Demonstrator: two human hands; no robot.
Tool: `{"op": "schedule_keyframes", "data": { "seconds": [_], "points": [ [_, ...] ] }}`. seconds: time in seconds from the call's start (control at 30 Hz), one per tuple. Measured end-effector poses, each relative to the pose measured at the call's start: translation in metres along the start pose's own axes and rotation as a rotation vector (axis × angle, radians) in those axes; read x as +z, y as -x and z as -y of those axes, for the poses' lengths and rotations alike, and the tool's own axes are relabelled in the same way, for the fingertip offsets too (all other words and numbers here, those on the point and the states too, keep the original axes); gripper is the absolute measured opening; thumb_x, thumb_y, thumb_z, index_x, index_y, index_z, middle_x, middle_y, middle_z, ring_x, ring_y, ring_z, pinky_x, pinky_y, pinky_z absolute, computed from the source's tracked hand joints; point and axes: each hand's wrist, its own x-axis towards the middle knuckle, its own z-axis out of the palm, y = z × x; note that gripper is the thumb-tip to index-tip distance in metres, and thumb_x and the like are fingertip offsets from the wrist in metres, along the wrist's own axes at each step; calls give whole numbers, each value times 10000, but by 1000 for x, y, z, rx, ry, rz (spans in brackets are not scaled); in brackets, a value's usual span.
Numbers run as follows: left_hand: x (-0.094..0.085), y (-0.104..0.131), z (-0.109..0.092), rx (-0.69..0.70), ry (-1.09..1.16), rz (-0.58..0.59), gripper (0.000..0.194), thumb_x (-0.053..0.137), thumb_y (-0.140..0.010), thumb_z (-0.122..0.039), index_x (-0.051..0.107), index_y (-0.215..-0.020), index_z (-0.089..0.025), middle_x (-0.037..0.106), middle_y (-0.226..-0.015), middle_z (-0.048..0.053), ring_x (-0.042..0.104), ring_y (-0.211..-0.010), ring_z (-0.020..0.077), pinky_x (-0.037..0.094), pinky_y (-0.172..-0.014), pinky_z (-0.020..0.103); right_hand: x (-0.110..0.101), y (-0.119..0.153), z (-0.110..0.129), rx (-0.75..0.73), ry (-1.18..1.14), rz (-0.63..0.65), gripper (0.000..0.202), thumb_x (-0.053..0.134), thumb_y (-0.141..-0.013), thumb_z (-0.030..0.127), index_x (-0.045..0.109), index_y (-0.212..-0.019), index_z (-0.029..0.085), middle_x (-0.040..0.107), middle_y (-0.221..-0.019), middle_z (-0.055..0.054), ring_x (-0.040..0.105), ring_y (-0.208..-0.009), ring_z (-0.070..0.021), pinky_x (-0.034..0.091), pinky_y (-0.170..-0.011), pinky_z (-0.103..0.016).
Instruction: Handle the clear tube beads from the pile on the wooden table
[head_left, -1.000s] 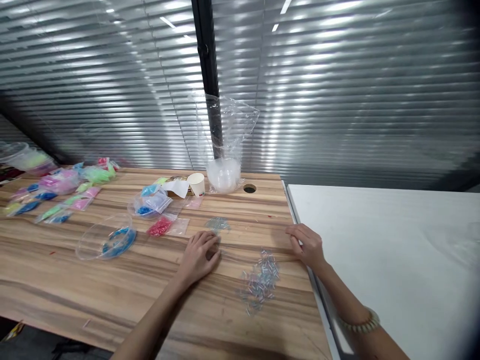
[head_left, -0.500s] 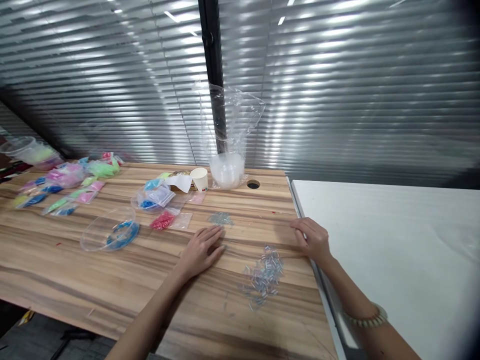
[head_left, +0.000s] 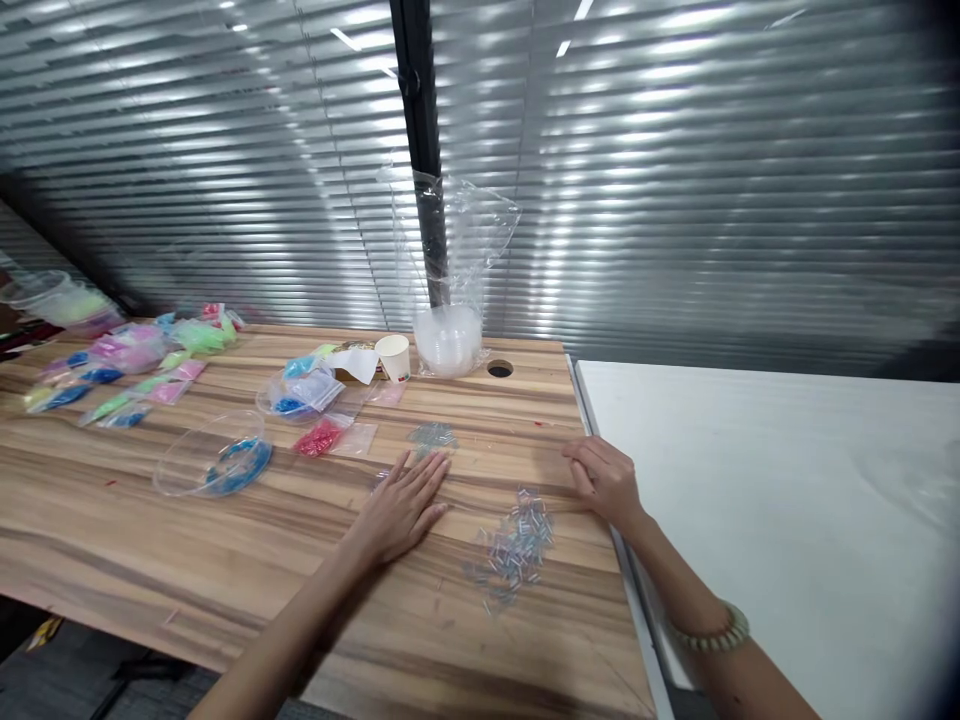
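My left hand (head_left: 403, 508) lies palm down on the wooden table (head_left: 300, 570), its fingers stretched and a little apart. A few clear tube beads (head_left: 381, 479) show beside its fingertips. Just beyond them is a small flat patch of greyish beads (head_left: 433, 437). My right hand (head_left: 606, 482) rests near the table's right edge with the fingers bent and pressed together; whatever they hold, if anything, is hidden. Between the hands, nearer to me, a loose heap of clear, bluish tube beads (head_left: 517, 545) is scattered on the wood.
Left stand a clear dish (head_left: 176, 470) with a blue bead ring (head_left: 240, 466), a red bead bag (head_left: 318, 437) and several colourful bags (head_left: 131, 348). Behind are a paper cup (head_left: 394, 357), stacked clear bowls (head_left: 448, 342) and a cable hole (head_left: 500, 369). A white table (head_left: 750, 480) adjoins right.
My left fingers have spread and flattened, and a few beads now show beside them. My right hand has shifted slightly left. The whole view has turned a little to the right.
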Motion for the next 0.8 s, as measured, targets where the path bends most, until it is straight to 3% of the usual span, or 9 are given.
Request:
{"op": "schedule_keyframes", "data": {
  "seconds": [0.17,0.37,0.5,0.67,0.8],
  "points": [
    [2,-18,4,-45,-43,-27,563,220,-996,-460,208,-1461,-143,300,-1477,90,211,-1389,203,-14,-1146,431,0,0,1,3,4,17,225,428,-793,20,588,-766,177,648,-743,-41,598,-706,-158,499,-644,-288],
    [-6,-35,-17,109,65,27,575,224,-995,-459,118,-1478,-165,221,-1505,86,178,-1397,185,56,-1148,411,-2,3,-3,46,-3,-31,229,433,-786,32,612,-779,175,654,-744,-44,600,-710,-174,499,-647,-302],
    [-2,-39,-22,71,87,29,557,240,-992,-462,192,-1464,-171,259,-1492,96,212,-1388,196,92,-1141,431,-3,2,-3,48,14,-41,234,429,-794,37,612,-768,181,649,-725,-39,599,-691,-175,496,-630,-302],
    [6,-41,-13,-39,25,-5,563,254,-985,-468,261,-1443,-140,295,-1477,112,228,-1383,213,72,-1141,460,-3,-1,-2,24,4,-46,225,432,-800,30,602,-764,172,647,-726,-44,602,-694,-173,497,-629,-297],
    [-3,-28,10,-140,-16,-25,552,186,-995,-457,245,-1449,-148,285,-1484,102,207,-1390,215,71,-1134,492,-4,0,-3,20,13,-49,222,437,-799,37,604,-773,179,648,-728,-42,601,-698,-177,494,-631,-297]
  ]
}}
